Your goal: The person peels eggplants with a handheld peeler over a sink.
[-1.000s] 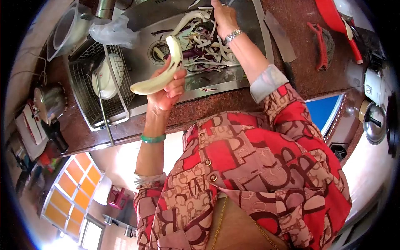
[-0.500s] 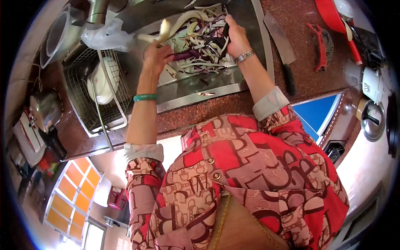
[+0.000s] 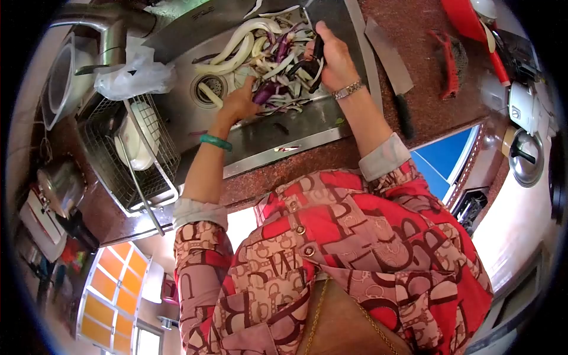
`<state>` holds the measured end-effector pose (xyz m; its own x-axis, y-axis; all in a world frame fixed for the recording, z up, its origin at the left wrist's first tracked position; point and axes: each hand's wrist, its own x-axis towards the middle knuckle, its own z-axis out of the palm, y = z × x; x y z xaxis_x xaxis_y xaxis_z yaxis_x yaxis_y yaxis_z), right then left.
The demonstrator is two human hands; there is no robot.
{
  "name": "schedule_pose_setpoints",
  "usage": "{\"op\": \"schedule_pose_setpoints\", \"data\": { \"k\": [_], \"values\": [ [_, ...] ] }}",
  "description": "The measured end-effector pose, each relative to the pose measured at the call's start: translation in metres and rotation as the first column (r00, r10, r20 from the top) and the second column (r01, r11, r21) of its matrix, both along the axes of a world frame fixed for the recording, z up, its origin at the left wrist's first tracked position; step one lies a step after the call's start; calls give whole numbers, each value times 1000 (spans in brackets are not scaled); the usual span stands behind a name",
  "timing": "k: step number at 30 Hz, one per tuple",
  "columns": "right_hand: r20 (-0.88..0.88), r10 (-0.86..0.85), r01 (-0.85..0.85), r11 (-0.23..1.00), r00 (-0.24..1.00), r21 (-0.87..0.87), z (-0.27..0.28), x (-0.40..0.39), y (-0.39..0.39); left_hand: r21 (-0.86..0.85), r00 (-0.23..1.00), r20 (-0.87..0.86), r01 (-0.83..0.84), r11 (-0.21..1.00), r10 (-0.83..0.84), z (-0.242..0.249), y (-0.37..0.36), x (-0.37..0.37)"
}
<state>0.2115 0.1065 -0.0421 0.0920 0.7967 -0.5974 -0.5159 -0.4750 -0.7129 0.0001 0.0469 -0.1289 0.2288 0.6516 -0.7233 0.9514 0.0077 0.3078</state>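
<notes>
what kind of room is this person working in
Most likely a home kitchen: the metal sink holds vegetable peelings, a white dish sits in a wire rack, and a knife lies on the counter.

Fingers of the left hand [image 3: 238, 105] are partly hidden among the peelings [image 3: 288, 72]; their hold is indeterminable. The right hand [image 3: 338, 64] obscures part of a black tool [image 3: 318, 48]. The upper edge truncates the sink [image 3: 319, 141].

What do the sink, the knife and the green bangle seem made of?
Sink: probably stainless steel, satin, from its grey sheen. Knife: seemingly metal blade, smooth and grey; the matte black handle could be plastic or wood. Bangle: glossy, even green; jade, glass or plastic, can't tell.
</notes>
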Motion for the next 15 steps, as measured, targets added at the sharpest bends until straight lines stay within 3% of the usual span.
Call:
{"op": "schedule_pose_setpoints", "data": {
  "k": [1, 2, 3, 4, 5, 6, 8, 9, 12, 14, 15],
  "values": [
    [-30, -17, 17, 1000, 999, 1, 5, 0, 1, 30, 961, 254, -119, 992, 107, 7, 0, -6],
    [-32, -38, 37, 999, 999, -16, 6, 1, 4, 32, 849, 493, -237, 971, 191, 14, 1, -12],
    [-14, -29, 29, 999, 999, 24, 0, 5, 6, 33, 854, 485, -234, 972, 189, 36, 7, -16],
    [-9, -47, 47, 998, 999, 38, 2, 6, 8, -349, 611, 584, -406, 845, 535, 67, 17, -20],
    [-6, -66, 67, 996, 998, 54, 5, 7, 9, -694, 291, 502, -427, 580, 815, 88, 20, -22],
    [-14, -71, 72, 996, 997, 57, -2, 11, 11, -689, 299, 502, -429, 584, 811, 98, 16, -23],
    [-29, -86, 88, 993, 996, 76, -23, 15, 14, -758, 201, 373, -497, 422, 906, 113, 3, -25],
    [-36, -82, 84, 993, 996, 79, -15, 11, 14, -803, 181, 354, -443, 398, 917, 113, -6, -23],
    [-10, -107, 106, 991, 994, -85, 2, 5, 11, -777, 150, 442, -429, 461, 884, 120, -26, -14],
    [-4, -163, 161, 980, 987, -113, -21, 6, 15, -872, -138, 417, -339, 353, 898, 115, -38, -11],
    [7, -219, 217, 965, 976, -144, -31, 7, 17, -869, -140, 424, -342, 359, 895, 121, -42, -8]
  ]
}}
